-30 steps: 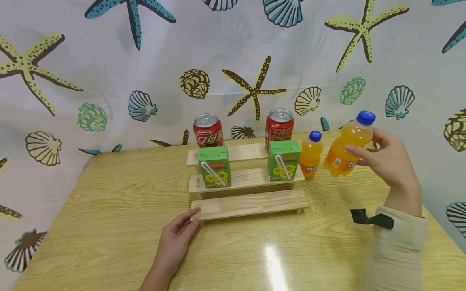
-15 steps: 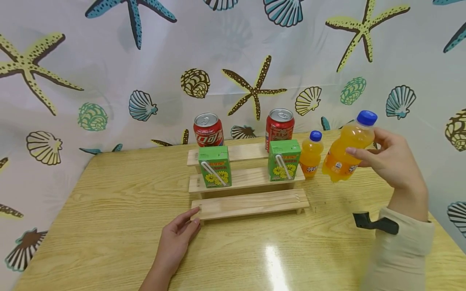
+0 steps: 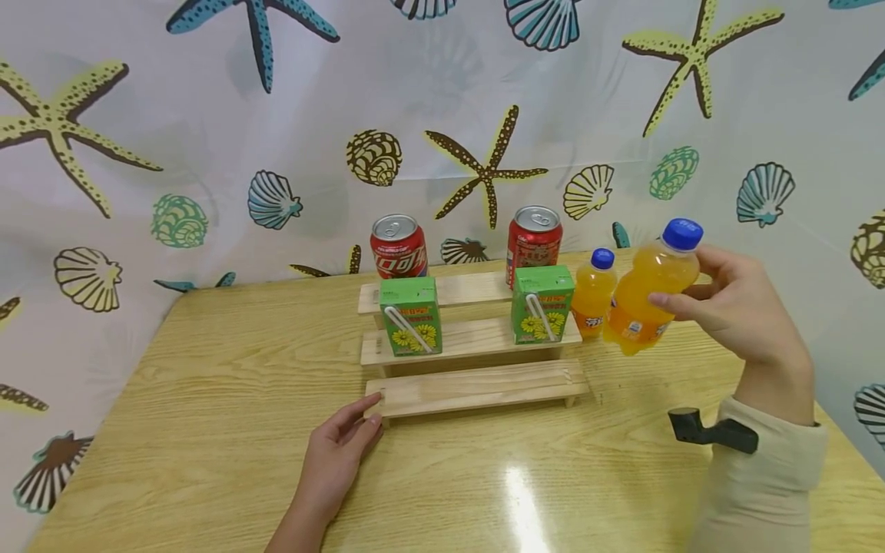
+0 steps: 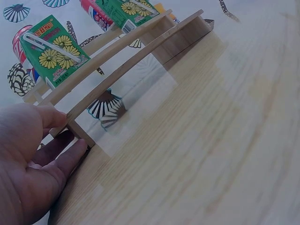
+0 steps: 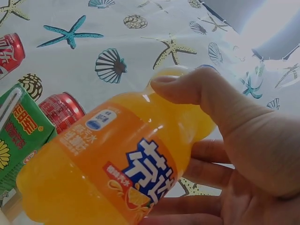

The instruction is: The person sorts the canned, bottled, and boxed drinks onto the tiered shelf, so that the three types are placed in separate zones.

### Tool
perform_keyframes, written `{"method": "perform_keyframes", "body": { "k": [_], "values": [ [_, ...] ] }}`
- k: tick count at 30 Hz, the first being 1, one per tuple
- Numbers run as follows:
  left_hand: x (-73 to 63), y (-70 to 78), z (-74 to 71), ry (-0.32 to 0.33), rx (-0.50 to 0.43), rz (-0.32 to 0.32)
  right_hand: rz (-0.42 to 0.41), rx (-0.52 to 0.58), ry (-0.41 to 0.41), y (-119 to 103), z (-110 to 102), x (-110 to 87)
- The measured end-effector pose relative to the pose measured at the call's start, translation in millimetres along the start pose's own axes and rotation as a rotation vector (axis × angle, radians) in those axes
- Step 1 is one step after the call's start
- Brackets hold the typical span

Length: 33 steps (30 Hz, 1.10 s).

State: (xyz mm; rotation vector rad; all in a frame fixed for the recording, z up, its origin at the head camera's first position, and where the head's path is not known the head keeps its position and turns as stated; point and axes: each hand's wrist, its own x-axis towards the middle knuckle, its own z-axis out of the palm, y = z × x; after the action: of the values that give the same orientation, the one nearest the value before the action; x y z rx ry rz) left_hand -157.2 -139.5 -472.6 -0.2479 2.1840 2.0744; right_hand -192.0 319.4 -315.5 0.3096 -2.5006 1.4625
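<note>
My right hand [image 3: 740,307] grips an orange soda bottle [image 3: 653,296] with a blue cap. The bottle is tilted, its base toward the lower left, raised above the table at the right of the stepped wooden shelf [image 3: 477,390]. In the right wrist view, the thumb lies over the neck of the bottle [image 5: 112,159] and the fingers wrap its far side. At the left end of the lowest step, my left hand [image 3: 335,453] pinches the board's corner. The left wrist view shows finger and thumb [image 4: 75,154] around that end of the shelf [image 4: 122,70].
A second orange soda bottle [image 3: 593,296] stands right behind the held one, beside the shelf. Two green drink cartons [image 3: 411,316] stand on the middle step. Two red cola cans [image 3: 399,247] stand on the top step. A patterned cloth [image 3: 311,92] hangs behind the table [image 3: 228,430].
The right hand has brought the orange soda bottle slightly left and lower, closer to the shelf. The left hand keeps its place on the shelf.
</note>
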Motion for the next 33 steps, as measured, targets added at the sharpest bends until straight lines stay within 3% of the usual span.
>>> {"method": "perform_keyframes", "body": {
  "k": [10,21,33],
  "values": [
    [1.1,-1.5,-0.5,-0.006,-0.006,0.004,-0.022,0.030,-0.056,-9.1,9.7,1.6],
    [0.5,-1.2,-0.2,0.004,-0.005,-0.001,-0.150,0.059,-0.141,-14.6,20.4,5.5],
    [0.3,-2.1,-1.0,-0.004,-0.030,0.001,-0.161,0.156,-0.254,-25.4,32.2,7.2]
  ]
}}
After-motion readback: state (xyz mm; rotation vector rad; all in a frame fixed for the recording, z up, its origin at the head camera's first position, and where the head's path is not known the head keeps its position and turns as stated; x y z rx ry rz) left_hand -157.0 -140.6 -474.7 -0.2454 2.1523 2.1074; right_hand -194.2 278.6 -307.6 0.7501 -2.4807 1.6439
